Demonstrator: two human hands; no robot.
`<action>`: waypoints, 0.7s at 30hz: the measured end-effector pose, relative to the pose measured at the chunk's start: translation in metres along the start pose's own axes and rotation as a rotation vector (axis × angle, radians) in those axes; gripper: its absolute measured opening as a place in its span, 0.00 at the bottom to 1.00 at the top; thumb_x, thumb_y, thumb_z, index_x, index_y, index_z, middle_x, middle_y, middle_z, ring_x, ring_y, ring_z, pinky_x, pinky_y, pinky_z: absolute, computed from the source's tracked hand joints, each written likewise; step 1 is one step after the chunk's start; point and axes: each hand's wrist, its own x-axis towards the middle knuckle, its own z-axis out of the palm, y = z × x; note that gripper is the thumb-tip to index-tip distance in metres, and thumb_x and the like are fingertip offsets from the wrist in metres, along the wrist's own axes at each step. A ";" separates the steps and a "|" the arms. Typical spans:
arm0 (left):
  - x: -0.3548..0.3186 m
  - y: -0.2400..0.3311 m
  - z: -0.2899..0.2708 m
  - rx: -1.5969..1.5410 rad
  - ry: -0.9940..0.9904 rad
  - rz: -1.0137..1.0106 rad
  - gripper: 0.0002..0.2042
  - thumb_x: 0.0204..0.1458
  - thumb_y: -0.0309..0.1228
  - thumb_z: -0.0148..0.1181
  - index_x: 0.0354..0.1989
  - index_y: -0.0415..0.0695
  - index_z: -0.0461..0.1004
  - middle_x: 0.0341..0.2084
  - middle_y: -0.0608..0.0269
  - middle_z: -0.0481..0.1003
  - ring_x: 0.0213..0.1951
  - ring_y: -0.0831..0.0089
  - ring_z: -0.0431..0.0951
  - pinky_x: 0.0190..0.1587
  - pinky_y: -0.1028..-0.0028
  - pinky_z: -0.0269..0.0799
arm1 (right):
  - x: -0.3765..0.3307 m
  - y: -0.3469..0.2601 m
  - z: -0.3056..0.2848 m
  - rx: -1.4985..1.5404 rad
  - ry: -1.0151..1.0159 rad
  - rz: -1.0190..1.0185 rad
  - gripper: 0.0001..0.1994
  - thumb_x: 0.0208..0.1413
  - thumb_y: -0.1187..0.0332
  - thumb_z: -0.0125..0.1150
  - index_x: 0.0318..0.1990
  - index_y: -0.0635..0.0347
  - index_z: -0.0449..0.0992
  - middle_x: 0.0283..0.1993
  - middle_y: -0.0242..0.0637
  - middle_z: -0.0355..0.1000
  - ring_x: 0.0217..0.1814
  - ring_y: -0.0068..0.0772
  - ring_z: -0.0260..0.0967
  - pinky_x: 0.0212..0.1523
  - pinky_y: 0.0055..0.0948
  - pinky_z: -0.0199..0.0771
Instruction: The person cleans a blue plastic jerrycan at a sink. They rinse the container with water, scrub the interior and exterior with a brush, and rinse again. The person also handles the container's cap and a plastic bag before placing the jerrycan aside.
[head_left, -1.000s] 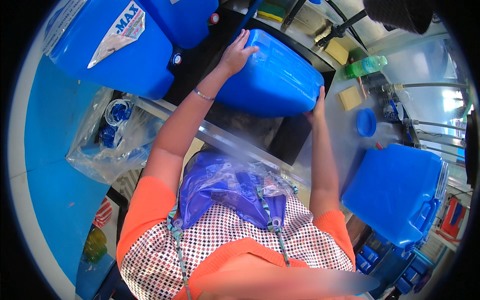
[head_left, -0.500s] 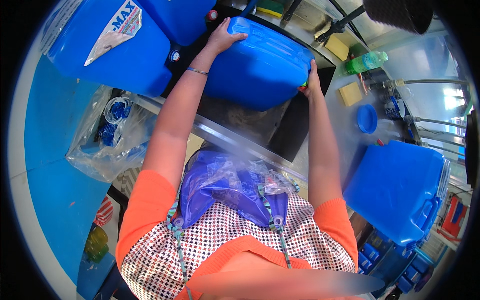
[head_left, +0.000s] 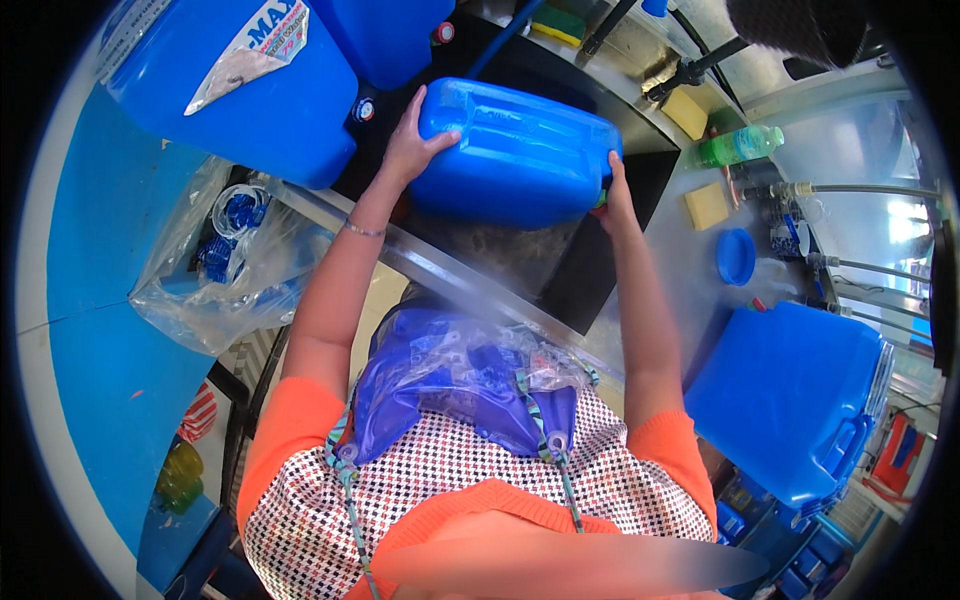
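Both hands are on the blue jerrycan [head_left: 515, 150], which lies on its side, held above the dark steel sink [head_left: 560, 270]. The left hand [head_left: 412, 145] is clamped on the can's left end, fingers spread over the top edge, thumb pressing the broad face. A thin bracelet [head_left: 364, 230] sits on that wrist. The right hand [head_left: 615, 200] is pressed against the can's right end, down by its lower corner; its fingers are mostly tucked behind the can, so how they lie cannot be told.

Around the sink, a large blue drum with a white label [head_left: 240, 85] stands just beside the left hand, its small cap facing the sink. A clear plastic bag holding blue caps [head_left: 225, 260] slumps at the left edge of the worktop [head_left: 690, 300]. To the right, on the wet steel worktop, lie a yellow sponge [head_left: 707, 205], a green bottle on its side [head_left: 738, 147] and a small blue lid [head_left: 736, 257]. Another blue jerrycan [head_left: 790, 400] stands at the right, well apart from the hands. A clear plastic apron [head_left: 450, 375] over blue covers the person's front, against the sink's rim.
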 end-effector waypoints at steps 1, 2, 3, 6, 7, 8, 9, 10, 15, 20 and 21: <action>-0.011 -0.001 -0.002 -0.003 0.009 0.003 0.50 0.42 0.47 0.70 0.71 0.42 0.48 0.67 0.45 0.56 0.65 0.54 0.61 0.66 0.61 0.57 | -0.004 0.005 0.002 0.000 -0.008 -0.029 0.39 0.57 0.36 0.51 0.68 0.52 0.54 0.62 0.43 0.64 0.54 0.42 0.69 0.47 0.44 0.73; -0.020 -0.003 -0.006 -0.046 0.010 -0.024 0.50 0.41 0.44 0.71 0.71 0.42 0.49 0.66 0.46 0.57 0.64 0.54 0.62 0.66 0.62 0.58 | -0.007 0.010 0.006 -0.002 -0.016 -0.043 0.39 0.57 0.37 0.51 0.68 0.52 0.54 0.62 0.44 0.63 0.55 0.43 0.69 0.49 0.44 0.72; -0.027 -0.005 -0.010 -0.076 0.036 -0.040 0.50 0.41 0.43 0.71 0.71 0.42 0.48 0.66 0.46 0.57 0.64 0.55 0.62 0.65 0.62 0.58 | -0.010 0.013 0.012 -0.003 -0.023 -0.059 0.39 0.58 0.37 0.51 0.68 0.53 0.54 0.62 0.46 0.63 0.56 0.43 0.68 0.50 0.44 0.72; -0.043 -0.016 -0.021 -0.153 0.107 -0.089 0.48 0.44 0.40 0.69 0.71 0.39 0.47 0.66 0.46 0.57 0.64 0.57 0.62 0.65 0.64 0.58 | -0.019 0.020 0.030 -0.094 0.011 -0.166 0.41 0.57 0.37 0.51 0.68 0.57 0.52 0.62 0.48 0.61 0.62 0.44 0.62 0.58 0.43 0.65; -0.045 -0.021 -0.025 -0.155 0.114 -0.094 0.48 0.44 0.41 0.68 0.71 0.39 0.48 0.65 0.45 0.59 0.63 0.55 0.64 0.65 0.63 0.59 | -0.021 0.021 0.034 -0.117 0.016 -0.191 0.41 0.57 0.37 0.51 0.68 0.57 0.52 0.63 0.48 0.60 0.63 0.44 0.61 0.60 0.43 0.64; -0.049 -0.025 -0.029 -0.157 0.124 -0.101 0.48 0.44 0.43 0.68 0.71 0.39 0.48 0.64 0.43 0.60 0.62 0.53 0.65 0.64 0.62 0.61 | -0.025 0.024 0.036 -0.143 0.011 -0.237 0.41 0.57 0.37 0.52 0.68 0.58 0.52 0.63 0.48 0.60 0.64 0.44 0.59 0.62 0.43 0.62; -0.052 -0.027 -0.030 -0.151 0.133 -0.151 0.48 0.44 0.44 0.68 0.71 0.38 0.48 0.63 0.41 0.61 0.62 0.52 0.66 0.63 0.62 0.62 | -0.028 0.026 0.036 -0.117 0.002 -0.242 0.41 0.57 0.37 0.52 0.68 0.58 0.52 0.63 0.48 0.59 0.64 0.44 0.59 0.62 0.43 0.62; -0.056 -0.027 -0.030 -0.142 0.136 -0.118 0.47 0.45 0.44 0.67 0.70 0.37 0.49 0.63 0.41 0.62 0.62 0.51 0.66 0.64 0.62 0.61 | -0.032 0.029 0.033 -0.094 -0.006 -0.242 0.41 0.57 0.38 0.52 0.68 0.58 0.52 0.63 0.48 0.59 0.64 0.44 0.59 0.62 0.43 0.62; -0.057 0.006 0.001 0.007 0.070 0.080 0.47 0.45 0.45 0.67 0.70 0.36 0.50 0.65 0.39 0.58 0.64 0.49 0.63 0.65 0.60 0.59 | -0.047 0.044 -0.001 0.132 0.092 -0.121 0.38 0.59 0.39 0.51 0.68 0.56 0.54 0.64 0.44 0.61 0.63 0.41 0.63 0.59 0.41 0.68; -0.013 0.051 0.023 0.202 0.019 0.155 0.47 0.45 0.53 0.65 0.69 0.39 0.52 0.65 0.43 0.59 0.64 0.50 0.63 0.65 0.57 0.59 | -0.058 0.048 -0.015 0.310 0.080 -0.181 0.37 0.60 0.38 0.47 0.67 0.55 0.57 0.64 0.40 0.64 0.61 0.39 0.66 0.56 0.39 0.72; -0.001 0.052 0.016 0.196 -0.010 0.135 0.47 0.45 0.53 0.65 0.69 0.40 0.53 0.65 0.42 0.60 0.64 0.50 0.64 0.65 0.57 0.59 | -0.059 0.048 -0.013 0.315 0.094 -0.176 0.37 0.60 0.37 0.47 0.67 0.55 0.57 0.64 0.40 0.64 0.61 0.39 0.67 0.55 0.39 0.72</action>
